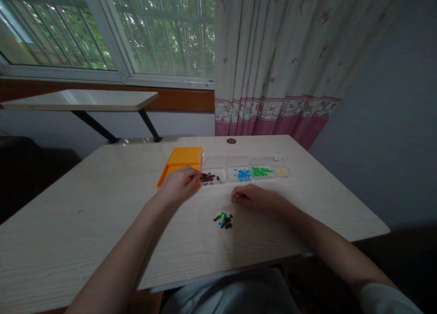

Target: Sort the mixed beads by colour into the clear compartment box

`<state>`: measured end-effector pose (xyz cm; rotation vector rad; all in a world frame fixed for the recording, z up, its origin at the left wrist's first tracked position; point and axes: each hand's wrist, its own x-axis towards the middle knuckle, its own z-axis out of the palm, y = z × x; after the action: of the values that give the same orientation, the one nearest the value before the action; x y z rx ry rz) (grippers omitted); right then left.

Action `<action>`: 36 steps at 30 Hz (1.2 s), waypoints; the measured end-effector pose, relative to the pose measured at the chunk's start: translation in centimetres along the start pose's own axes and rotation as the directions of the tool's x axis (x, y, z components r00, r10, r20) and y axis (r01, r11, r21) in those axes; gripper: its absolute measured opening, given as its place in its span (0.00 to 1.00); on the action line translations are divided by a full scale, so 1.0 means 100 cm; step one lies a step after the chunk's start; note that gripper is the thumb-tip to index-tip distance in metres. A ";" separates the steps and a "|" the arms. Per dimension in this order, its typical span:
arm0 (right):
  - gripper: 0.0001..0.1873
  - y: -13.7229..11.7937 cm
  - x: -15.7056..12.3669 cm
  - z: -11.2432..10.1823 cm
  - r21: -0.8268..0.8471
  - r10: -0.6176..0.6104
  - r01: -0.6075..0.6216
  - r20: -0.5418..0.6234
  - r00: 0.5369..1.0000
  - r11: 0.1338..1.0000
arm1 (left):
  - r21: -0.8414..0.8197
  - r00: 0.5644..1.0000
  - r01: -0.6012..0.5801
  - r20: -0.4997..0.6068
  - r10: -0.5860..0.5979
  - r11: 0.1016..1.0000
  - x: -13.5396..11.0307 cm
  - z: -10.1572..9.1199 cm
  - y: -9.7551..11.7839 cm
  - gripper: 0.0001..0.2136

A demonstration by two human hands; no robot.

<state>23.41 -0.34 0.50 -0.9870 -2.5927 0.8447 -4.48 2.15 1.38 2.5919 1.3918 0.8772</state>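
Note:
My left hand (180,183) is beside the orange box (184,156), its fingers pinched together at the left end of the brown pieces (209,177). Whatever lies between those fingertips is too small to make out. Closed as well, my right hand (254,196) hovers or rests in front of the clear divided tray (223,176); a tiny dark speck shows at its fingertips. Blue pieces (243,174), green pieces (261,171) and a few yellow pieces (280,172) lie in separate front compartments. Between my forearms a small mixed pile (224,220) of brown, green and blue pieces sits on the table.
The pale wooden table (102,205) carries a raised shelf (85,100) on dark legs at the back left. A round brown cap (231,141) sits near the far edge. Behind are a window (164,32) and a floral curtain (273,54).

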 end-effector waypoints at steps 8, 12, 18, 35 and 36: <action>0.13 0.007 0.009 0.015 0.222 -0.070 0.127 -0.251 0.965 0.967 | -0.247 0.961 -0.255 0.045 0.274 0.935 -0.005 0.026 0.065 0.07; 0.14 0.005 0.011 0.017 0.255 -0.053 0.122 -0.262 0.964 0.959 | -0.258 0.958 -0.264 0.038 0.283 0.929 -0.006 0.029 0.069 0.07; 0.17 0.002 0.010 0.017 0.273 -0.047 0.123 -0.270 0.962 0.954 | -0.255 0.962 -0.259 0.020 0.273 0.932 -0.008 0.034 0.068 0.06; 0.12 -0.012 -0.004 0.002 0.008 0.012 -0.014 0.152 0.988 1.000 | -0.221 0.935 -0.223 -0.325 0.144 0.950 -0.002 0.011 0.061 0.04; 0.12 -0.012 -0.004 0.002 -0.002 0.012 -0.012 0.152 0.988 1.000 | -0.219 0.932 -0.226 -0.332 0.145 0.949 -0.002 0.011 0.061 0.04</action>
<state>22.98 -1.48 1.03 -0.9751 -2.7159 0.9571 0.56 -1.42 2.31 2.4934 1.0094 1.4453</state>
